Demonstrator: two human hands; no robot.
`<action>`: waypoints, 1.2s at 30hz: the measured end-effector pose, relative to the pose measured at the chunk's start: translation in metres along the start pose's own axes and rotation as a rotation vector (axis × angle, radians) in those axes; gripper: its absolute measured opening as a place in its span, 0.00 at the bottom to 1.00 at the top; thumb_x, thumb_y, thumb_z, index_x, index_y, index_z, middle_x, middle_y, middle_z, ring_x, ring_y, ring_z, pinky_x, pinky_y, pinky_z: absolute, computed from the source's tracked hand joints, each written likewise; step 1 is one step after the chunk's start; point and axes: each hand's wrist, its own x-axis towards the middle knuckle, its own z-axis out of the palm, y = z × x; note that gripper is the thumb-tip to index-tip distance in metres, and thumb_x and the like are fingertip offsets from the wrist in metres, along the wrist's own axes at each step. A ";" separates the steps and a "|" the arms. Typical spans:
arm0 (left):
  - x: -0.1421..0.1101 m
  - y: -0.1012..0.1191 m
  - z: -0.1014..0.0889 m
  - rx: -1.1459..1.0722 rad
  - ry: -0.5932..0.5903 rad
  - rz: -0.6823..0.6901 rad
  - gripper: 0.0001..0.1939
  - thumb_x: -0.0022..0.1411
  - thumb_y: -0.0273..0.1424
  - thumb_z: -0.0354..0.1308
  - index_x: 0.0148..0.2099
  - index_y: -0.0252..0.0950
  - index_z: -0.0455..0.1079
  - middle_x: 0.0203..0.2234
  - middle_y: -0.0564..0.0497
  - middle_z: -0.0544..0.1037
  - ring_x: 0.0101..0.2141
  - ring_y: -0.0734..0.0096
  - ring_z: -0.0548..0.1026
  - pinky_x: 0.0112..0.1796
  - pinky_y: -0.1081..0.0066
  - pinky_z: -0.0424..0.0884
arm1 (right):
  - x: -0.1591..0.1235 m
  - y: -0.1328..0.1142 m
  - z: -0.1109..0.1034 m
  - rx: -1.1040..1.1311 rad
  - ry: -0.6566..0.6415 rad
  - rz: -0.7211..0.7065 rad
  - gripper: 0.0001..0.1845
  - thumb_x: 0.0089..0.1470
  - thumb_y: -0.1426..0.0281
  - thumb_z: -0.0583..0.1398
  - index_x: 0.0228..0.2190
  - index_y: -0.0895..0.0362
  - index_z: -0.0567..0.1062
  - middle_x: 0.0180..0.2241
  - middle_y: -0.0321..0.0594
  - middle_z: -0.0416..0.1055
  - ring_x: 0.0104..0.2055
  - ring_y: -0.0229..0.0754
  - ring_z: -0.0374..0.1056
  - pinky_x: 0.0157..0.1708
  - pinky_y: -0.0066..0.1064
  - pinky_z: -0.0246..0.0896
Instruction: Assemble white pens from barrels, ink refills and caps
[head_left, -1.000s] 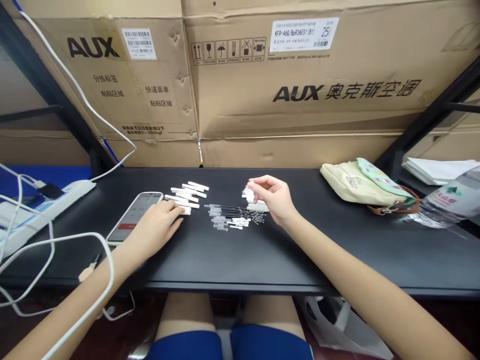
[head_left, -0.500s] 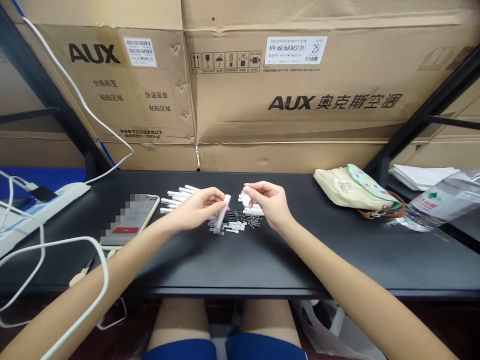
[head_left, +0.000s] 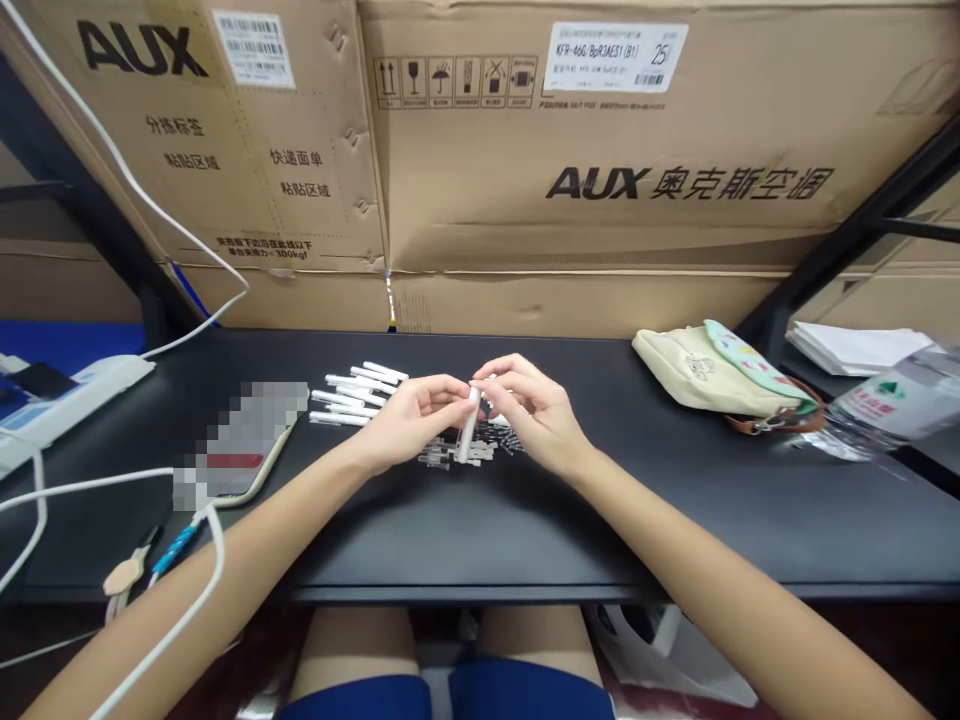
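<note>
My left hand [head_left: 409,420] pinches a white pen barrel [head_left: 469,430], held nearly upright over the black table [head_left: 480,520]. My right hand [head_left: 529,405] meets it at the barrel's top end, fingers pinched there; what they hold is too small to make out. Just beneath the hands lies a small heap of thin refills and little white and clear parts [head_left: 465,450]. Several more white barrels [head_left: 352,395] lie in a loose row to the left of my left hand.
A phone [head_left: 240,445] lies at the table's left, with white cables and a power strip [head_left: 60,400] further left. A cream pouch [head_left: 712,375] and a plastic bottle [head_left: 892,405] lie at the right. Large cardboard boxes [head_left: 600,170] stand behind the table.
My left hand left the row of barrels beside the phone carrying one barrel and moved right. My right hand came left, and both hands now meet at the barrel.
</note>
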 end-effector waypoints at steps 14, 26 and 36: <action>-0.002 -0.009 -0.001 -0.043 0.062 0.033 0.15 0.55 0.39 0.62 0.38 0.32 0.71 0.34 0.47 0.77 0.38 0.65 0.76 0.38 0.68 0.72 | -0.003 0.007 0.005 0.078 -0.048 0.049 0.13 0.56 0.60 0.57 0.38 0.52 0.78 0.37 0.41 0.70 0.32 0.37 0.68 0.28 0.30 0.67; -0.006 -0.004 -0.002 0.042 0.121 0.115 0.14 0.51 0.37 0.65 0.36 0.33 0.72 0.35 0.48 0.77 0.38 0.67 0.75 0.43 0.67 0.70 | -0.007 -0.003 0.007 -0.177 0.098 -0.189 0.09 0.55 0.65 0.58 0.35 0.51 0.78 0.33 0.42 0.74 0.32 0.41 0.69 0.28 0.34 0.66; -0.005 -0.002 -0.003 -0.099 0.132 0.154 0.17 0.52 0.33 0.64 0.45 0.36 0.69 0.32 0.52 0.74 0.36 0.71 0.74 0.37 0.72 0.71 | -0.010 -0.002 0.011 -0.135 0.149 -0.169 0.07 0.51 0.66 0.61 0.35 0.53 0.75 0.34 0.40 0.73 0.30 0.39 0.68 0.27 0.33 0.66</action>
